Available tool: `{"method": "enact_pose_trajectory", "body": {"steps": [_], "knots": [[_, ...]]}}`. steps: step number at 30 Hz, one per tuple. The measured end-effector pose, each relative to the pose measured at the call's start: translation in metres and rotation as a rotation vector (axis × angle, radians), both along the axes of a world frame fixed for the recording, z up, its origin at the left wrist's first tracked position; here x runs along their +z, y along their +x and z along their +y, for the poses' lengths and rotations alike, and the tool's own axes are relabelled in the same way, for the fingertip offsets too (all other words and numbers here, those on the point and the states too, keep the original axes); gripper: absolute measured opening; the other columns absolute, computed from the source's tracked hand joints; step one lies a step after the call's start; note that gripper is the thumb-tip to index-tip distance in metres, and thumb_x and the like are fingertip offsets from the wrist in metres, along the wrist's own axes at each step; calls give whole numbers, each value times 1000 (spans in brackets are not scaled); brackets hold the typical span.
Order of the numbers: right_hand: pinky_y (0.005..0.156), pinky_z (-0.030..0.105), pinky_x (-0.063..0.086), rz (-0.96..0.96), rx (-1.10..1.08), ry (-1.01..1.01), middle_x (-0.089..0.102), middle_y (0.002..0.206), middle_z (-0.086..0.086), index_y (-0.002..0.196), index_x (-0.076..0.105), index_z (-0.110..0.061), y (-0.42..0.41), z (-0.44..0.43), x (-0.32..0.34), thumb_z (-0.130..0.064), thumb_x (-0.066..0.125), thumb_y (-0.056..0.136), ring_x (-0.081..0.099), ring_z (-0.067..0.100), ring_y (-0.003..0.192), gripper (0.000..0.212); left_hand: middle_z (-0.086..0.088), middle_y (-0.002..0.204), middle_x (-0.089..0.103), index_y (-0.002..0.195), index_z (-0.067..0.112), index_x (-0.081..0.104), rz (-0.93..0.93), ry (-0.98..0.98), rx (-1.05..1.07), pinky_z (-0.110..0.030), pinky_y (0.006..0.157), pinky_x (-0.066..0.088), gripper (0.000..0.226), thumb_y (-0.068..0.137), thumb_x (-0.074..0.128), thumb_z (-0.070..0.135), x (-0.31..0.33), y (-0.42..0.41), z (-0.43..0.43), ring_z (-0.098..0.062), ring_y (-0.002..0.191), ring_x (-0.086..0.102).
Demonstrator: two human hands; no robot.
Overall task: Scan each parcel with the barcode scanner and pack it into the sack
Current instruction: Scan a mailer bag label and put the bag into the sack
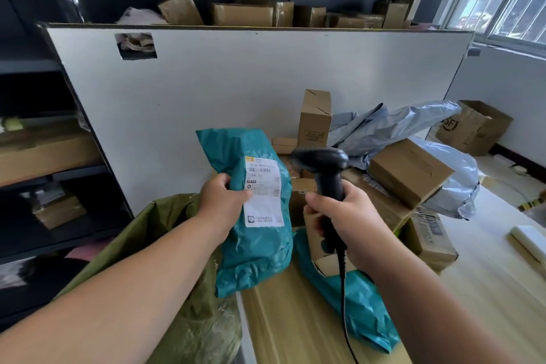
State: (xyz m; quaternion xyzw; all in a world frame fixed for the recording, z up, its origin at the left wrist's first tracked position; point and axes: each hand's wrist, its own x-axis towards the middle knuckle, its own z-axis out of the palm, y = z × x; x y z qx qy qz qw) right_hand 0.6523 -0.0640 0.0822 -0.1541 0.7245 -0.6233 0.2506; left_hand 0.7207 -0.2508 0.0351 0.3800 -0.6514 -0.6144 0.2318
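On teal parcel [257, 251], white barcode label [263, 195]

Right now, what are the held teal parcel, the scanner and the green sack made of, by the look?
Teal parcel: thin plastic film, slightly glossy; it crinkles and catches light. Scanner: hard black plastic, smooth satin finish; soft highlight on the moulded head. Green sack: probably woven plastic or coated fabric, matte with limp folds; the weave is too blurred to confirm.

A white partition board [236, 91] stands upright behind the pale wooden table [487, 269]. Dark shelves [44, 174] stand left of the board. A daylit window [508, 0] sits to its upper right.
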Motion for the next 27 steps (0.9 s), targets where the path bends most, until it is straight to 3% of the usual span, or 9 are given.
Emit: {"method": "enact_pose_trajectory", "body": {"steps": [3, 7, 17, 27], "knots": [[55, 34, 43, -134, 88, -23, 62, 65, 6, 98, 59, -7, 11, -10, 6, -21, 66, 93, 51, 17, 52, 16, -3, 101, 70, 100, 15, 65, -7, -37, 28, -42, 77, 59, 21, 82, 68, 3, -5, 5, -15, -25, 89, 69], [52, 31, 42, -233, 139, -33, 58, 62, 5, 105, 59, -8, 18, -23, 11, -31, 64, 95, 49, 16, 50, 26, -3, 99, 70, 96, 14, 64, 5, -98, 62, -41, 74, 60, 18, 82, 68, 4, -11, 14, -32, -25, 88, 69], [46, 25, 45, -254, 227, 21, 56, 61, 3, 97, 56, -11, 25, -64, 16, -37, 63, 95, 49, 14, 48, 28, -5, 87, 68, 88, 9, 59, -53, -268, 118, -40, 68, 59, 10, 83, 67, 10, -15, 35, -67, -21, 79, 67], [49, 26, 48, -242, 212, 59, 60, 59, 1, 104, 56, -14, 41, -111, 6, -40, 64, 94, 52, 14, 50, 29, -3, 82, 65, 84, 12, 58, -161, -327, 159, -39, 66, 52, 10, 81, 68, 12, -25, 66, -118, -24, 78, 64]]}}
